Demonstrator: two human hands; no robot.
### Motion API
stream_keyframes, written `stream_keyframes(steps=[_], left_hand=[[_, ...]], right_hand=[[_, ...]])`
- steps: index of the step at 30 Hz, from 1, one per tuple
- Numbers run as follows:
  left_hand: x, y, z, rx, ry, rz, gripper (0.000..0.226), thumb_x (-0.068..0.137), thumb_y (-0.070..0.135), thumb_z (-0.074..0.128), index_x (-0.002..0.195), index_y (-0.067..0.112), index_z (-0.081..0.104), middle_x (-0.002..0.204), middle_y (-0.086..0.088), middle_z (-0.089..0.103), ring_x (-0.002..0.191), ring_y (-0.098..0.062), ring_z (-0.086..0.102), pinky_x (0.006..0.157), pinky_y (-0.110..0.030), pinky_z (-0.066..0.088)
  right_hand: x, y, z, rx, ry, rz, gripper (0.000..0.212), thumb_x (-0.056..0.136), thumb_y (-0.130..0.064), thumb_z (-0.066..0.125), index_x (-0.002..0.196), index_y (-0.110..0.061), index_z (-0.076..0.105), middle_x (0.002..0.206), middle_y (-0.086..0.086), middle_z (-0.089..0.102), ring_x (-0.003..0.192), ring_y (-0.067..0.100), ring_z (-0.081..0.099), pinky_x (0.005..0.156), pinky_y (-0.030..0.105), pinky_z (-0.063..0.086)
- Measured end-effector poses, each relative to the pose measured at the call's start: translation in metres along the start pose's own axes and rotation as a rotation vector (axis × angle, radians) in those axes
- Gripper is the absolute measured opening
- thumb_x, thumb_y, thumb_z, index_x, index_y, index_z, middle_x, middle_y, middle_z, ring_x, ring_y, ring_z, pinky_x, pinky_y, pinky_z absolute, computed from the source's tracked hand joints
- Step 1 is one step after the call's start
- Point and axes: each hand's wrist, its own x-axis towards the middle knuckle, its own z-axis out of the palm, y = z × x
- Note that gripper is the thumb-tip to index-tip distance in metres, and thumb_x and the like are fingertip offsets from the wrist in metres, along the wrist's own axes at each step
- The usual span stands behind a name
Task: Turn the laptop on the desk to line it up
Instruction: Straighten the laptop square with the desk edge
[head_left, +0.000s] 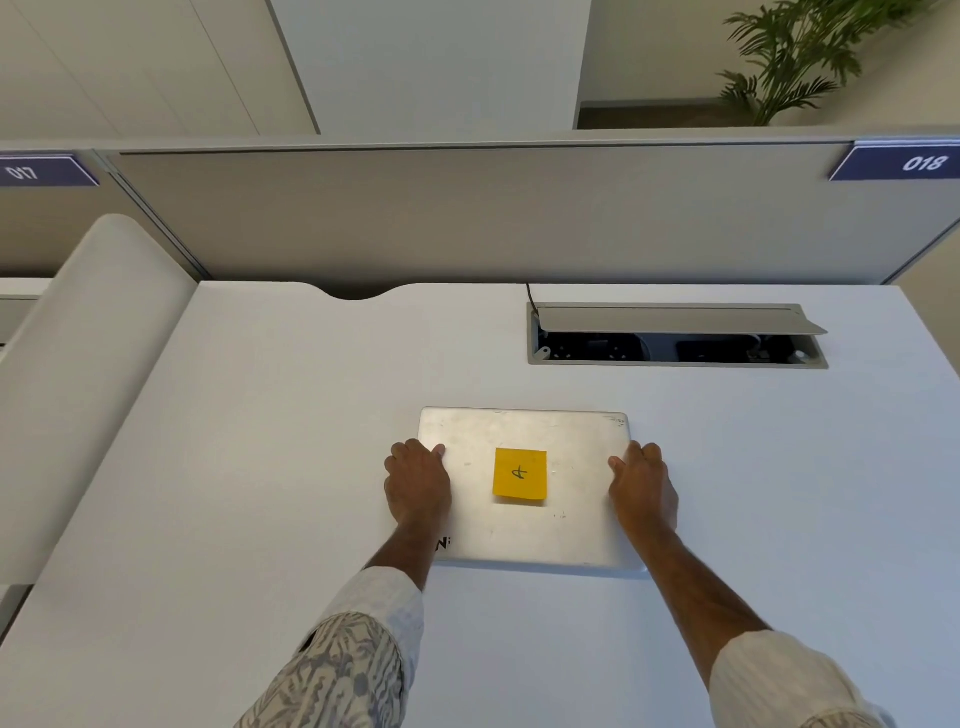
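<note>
A closed silver laptop (524, 535) lies flat on the white desk (260, 467), its edges roughly parallel to the desk's back edge. A yellow sticky note (520, 474) with a handwritten mark is stuck on the middle of its lid. My left hand (417, 480) grips the laptop's left edge, thumb on the lid. My right hand (643, 486) grips the right edge in the same way. Both forearms reach in from the bottom of the view.
An open cable tray (675, 358) with a raised flap is set into the desk behind the laptop on the right. A grey partition (467, 218) with labels 017 and 018 runs along the back. A rounded white divider (88, 364) borders the left side.
</note>
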Motion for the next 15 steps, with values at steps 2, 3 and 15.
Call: stream_keyframes(steps=[2, 3, 15], left_hand=[[-0.0004, -0.0017, -0.0008, 0.038, 0.006, 0.01, 0.047, 0.107, 0.045, 0.028, 0.119, 0.007, 0.053, 0.117, -0.009, 0.056, 0.105, -0.022, 0.059, 0.082, -0.032, 0.051], [-0.0008, -0.0021, -0.001, 0.052, 0.007, 0.013, 0.047, 0.107, 0.045, 0.027, 0.118, 0.007, 0.053, 0.116, -0.008, 0.056, 0.104, -0.022, 0.059, 0.082, -0.032, 0.05], [-0.0033, -0.0068, -0.0002, 0.141, 0.065, 0.078, 0.048, 0.103, 0.052, 0.032, 0.113, 0.011, 0.054, 0.11, -0.007, 0.055, 0.099, -0.022, 0.055, 0.078, -0.033, 0.047]], right_hand=[[-0.0012, 0.0013, 0.0013, -0.015, 0.006, -0.014, 0.025, 0.101, -0.028, 0.048, 0.109, -0.006, 0.056, 0.111, 0.011, 0.056, 0.104, 0.031, 0.059, 0.073, 0.046, 0.056], [-0.002, 0.0019, 0.0013, -0.025, 0.008, -0.018, 0.025, 0.101, -0.029, 0.048, 0.109, -0.007, 0.056, 0.111, 0.011, 0.056, 0.104, 0.029, 0.059, 0.073, 0.045, 0.056], [-0.0054, 0.0051, -0.0007, -0.036, 0.024, -0.05, 0.036, 0.101, -0.029, 0.046, 0.127, -0.004, 0.047, 0.121, 0.016, 0.053, 0.108, 0.033, 0.054, 0.074, 0.047, 0.054]])
